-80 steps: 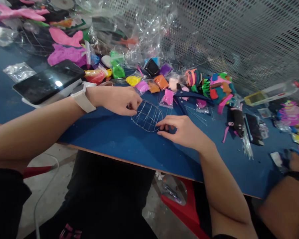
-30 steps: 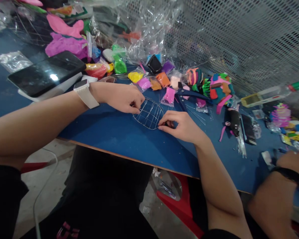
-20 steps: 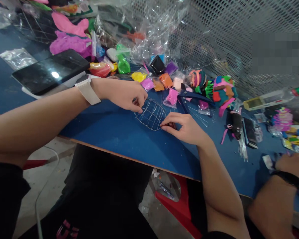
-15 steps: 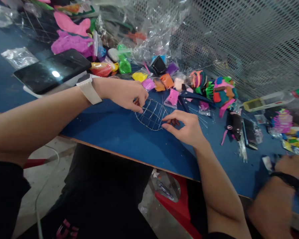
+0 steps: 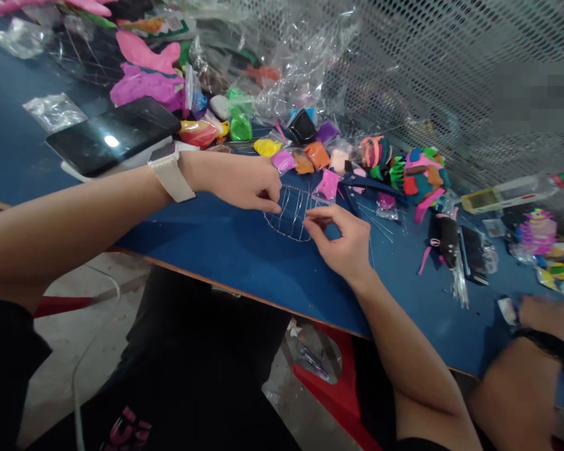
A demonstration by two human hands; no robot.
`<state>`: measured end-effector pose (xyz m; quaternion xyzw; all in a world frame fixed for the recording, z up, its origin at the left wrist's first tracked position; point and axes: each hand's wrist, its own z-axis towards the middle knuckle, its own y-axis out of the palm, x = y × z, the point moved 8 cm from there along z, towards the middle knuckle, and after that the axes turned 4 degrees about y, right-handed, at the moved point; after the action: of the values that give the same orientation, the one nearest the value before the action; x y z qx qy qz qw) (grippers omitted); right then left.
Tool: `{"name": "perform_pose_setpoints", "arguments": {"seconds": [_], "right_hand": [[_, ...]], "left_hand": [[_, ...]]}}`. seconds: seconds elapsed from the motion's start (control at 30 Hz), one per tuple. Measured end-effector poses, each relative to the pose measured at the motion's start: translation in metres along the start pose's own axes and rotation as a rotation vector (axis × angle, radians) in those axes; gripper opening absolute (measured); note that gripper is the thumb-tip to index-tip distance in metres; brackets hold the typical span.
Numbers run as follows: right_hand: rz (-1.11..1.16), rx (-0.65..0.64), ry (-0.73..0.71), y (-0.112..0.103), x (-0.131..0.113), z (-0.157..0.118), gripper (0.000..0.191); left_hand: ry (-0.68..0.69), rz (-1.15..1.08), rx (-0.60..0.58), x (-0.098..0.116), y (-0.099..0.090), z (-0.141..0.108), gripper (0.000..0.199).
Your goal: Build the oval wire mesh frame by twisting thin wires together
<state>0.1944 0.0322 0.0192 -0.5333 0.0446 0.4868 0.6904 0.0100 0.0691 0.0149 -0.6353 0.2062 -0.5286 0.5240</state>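
Silver wire grid [image 5: 289, 219] on a blue counter [image 5: 244, 263]; from it, yellow packet [image 5: 267, 147] at eleven o'clock, orange packet [image 5: 317, 155] at one, black phone [image 5: 122, 133] at ten.

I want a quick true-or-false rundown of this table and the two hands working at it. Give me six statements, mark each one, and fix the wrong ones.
1. The fingertips of the left hand are at the edge of the wire frame. True.
2. The watch is on the right wrist. False: it is on the left wrist.
3. The phone lies with its dark screen facing up. True.
4. The table is bright yellow. False: it is blue.
5. The right hand is holding the phone. False: its fingertips are at the wire frame.
6. A bright pink packet lies near the wire frame. True.
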Motion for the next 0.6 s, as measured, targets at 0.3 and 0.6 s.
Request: {"name": "perform_pose_setpoints", "arguments": {"seconds": [0.3,0.6], "right_hand": [[0.093,-0.143,0.054,0.001,0.011,-0.002,0.030],[0.124,-0.109,0.163,0.000,0.026,-0.003,0.026]], "left_hand": [[-0.008,-0.042,0.097,0.003,0.002,-0.008,0.035],[-0.032,-0.085,0.149,0.005,0.000,-0.008,0.032]]}}
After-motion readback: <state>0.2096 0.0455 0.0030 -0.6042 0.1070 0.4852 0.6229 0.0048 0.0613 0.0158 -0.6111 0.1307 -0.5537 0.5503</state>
